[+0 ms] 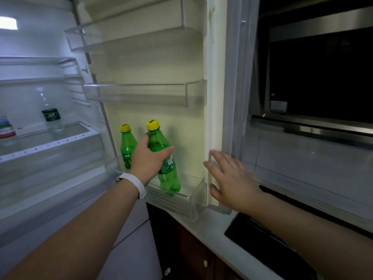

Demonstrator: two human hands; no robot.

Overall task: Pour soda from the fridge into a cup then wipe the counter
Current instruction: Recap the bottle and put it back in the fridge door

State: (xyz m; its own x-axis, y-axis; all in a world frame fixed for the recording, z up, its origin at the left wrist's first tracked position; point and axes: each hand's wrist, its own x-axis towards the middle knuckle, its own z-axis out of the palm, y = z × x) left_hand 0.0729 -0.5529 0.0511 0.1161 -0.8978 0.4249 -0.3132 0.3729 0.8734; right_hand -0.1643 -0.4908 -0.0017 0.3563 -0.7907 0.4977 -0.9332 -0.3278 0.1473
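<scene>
Two bare forearms reach in from the bottom of the view toward the open fridge. The left arm wears a white wristband [134, 183], and just past it the left hand [150, 158] is wrapped around the middle of a green soda bottle [164, 158] — fingers curled over its front, thumb up near the shoulder below the yellow cap. The bottle leans to the left at the top, and its base sits in the lowest door bin [189, 201], the clear tray at the bottom of the fridge door [153, 63].

The right hand [230, 178] is spread, fingers straight and apart, holding nothing; its fingertips lie against the white edge of the door, just right of the bin.

Below that hand a pale counter [203, 229] runs along the wall, with a black cooktop [260, 239] set into it and dark wooden cabinet fronts underneath.

A second green bottle [127, 146], also yellow-capped, stands upright just left of the gripped one, partly hidden behind the left hand.

Farther up the door, two clear shelves hold nothing I can make out. Deeper in the lit fridge interior, on a glass shelf, stands a clear water bottle [50, 112] with a dark green label — another labelled bottle [7, 128] is cut off at the left edge. On the right wall sits a dark oven [319, 77] with a steel handle.
</scene>
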